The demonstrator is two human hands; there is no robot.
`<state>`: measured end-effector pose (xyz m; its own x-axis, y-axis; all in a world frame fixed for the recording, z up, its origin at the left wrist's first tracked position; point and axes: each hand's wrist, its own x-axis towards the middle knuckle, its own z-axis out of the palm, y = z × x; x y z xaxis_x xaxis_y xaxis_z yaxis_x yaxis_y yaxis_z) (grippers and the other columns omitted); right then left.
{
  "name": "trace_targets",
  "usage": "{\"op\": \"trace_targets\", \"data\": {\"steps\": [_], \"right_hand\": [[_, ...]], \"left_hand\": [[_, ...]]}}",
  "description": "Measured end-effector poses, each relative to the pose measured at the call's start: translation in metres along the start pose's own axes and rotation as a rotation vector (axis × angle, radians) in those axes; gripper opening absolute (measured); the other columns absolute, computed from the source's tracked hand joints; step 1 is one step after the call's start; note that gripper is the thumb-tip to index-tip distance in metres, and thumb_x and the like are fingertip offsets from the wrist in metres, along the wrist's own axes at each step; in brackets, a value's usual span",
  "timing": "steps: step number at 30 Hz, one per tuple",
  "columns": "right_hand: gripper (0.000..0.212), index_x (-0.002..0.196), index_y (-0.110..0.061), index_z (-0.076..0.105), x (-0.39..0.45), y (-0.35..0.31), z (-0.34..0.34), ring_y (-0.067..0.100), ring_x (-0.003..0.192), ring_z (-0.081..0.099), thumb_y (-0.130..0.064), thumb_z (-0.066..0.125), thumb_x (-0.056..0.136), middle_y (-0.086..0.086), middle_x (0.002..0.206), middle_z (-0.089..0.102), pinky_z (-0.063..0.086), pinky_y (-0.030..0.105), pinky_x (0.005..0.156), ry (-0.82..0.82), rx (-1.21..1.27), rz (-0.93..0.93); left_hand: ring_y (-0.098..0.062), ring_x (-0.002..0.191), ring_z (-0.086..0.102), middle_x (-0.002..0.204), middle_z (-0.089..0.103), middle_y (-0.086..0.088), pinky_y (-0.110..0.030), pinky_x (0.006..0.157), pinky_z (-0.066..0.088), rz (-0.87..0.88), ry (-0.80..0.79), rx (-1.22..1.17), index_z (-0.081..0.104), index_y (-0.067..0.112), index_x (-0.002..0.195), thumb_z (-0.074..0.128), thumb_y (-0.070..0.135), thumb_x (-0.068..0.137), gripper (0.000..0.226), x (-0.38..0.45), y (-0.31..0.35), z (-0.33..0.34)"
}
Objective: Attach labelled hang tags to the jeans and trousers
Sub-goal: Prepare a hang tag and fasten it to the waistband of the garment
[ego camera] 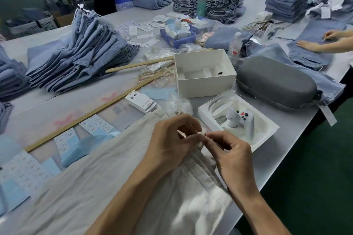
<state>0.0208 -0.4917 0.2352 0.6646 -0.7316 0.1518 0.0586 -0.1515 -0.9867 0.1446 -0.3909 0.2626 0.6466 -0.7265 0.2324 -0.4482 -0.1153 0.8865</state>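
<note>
A stack of folded jeans [80, 51] sits at the far left of the table [298, 120], and label sheets [95, 125] lie along a long ruler [91, 113] nearer the edge. Right of these, a pile of hang tags [142, 102] rests just above the cream trousers [107, 173], which spread flat across the near table.

The left hand [170, 143] hovers over the trousers' waistband, fingers curled, pinching something small and pale; what it is cannot be told. The right hand [229, 156] meets it fingertip to fingertip, thumb and forefinger pinched narrow on the same small item.

Behind the hands stands an open white box [204, 74]. To the right, a white tray [265, 133] holds a white controller [244, 120], and beyond it lies a grey case [275, 84]. Further right, another person's hands [309, 45] press on more jeans.
</note>
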Motion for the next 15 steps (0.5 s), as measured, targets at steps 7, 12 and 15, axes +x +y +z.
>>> {"op": "trace_targets", "data": {"steps": [7, 12, 15], "right_hand": [[0.004, 0.086, -0.022, 0.078, 0.002, 0.001, -0.002, 0.010, 0.077, 0.074, -0.024, 0.079, 0.082, -0.005, 0.079, 0.076, 0.059, 0.025, 0.068, 0.021, -0.037, -0.001], [0.005, 0.088, -0.025, 0.077, 0.004, 0.001, -0.009, 0.009, 0.076, 0.072, -0.027, 0.077, 0.083, -0.009, 0.079, 0.074, 0.056, 0.018, 0.065, -0.064, -0.106, -0.074], [0.006, 0.090, -0.020, 0.076, 0.005, 0.002, -0.014, 0.009, 0.076, 0.070, -0.023, 0.072, 0.087, -0.013, 0.080, 0.068, 0.056, 0.019, 0.067, -0.097, -0.296, -0.240]], "left_hand": [[-0.019, 0.086, 0.070, 0.088, 0.071, -0.001, -0.031, 0.068, 0.052, -0.070, -0.151, -0.153, 0.071, 0.016, 0.093, 0.069, -0.010, 0.085, 0.027, 0.002, 0.001, -0.006], [-0.013, 0.085, 0.069, 0.089, 0.071, 0.007, -0.022, 0.066, 0.050, -0.048, -0.158, -0.102, 0.071, 0.024, 0.091, 0.079, 0.004, 0.082, 0.023, 0.001, 0.001, -0.007], [-0.013, 0.084, 0.068, 0.087, 0.070, 0.006, -0.026, 0.066, 0.052, -0.037, -0.181, -0.049, 0.069, 0.025, 0.096, 0.077, 0.001, 0.083, 0.028, 0.001, 0.001, -0.005]]}}
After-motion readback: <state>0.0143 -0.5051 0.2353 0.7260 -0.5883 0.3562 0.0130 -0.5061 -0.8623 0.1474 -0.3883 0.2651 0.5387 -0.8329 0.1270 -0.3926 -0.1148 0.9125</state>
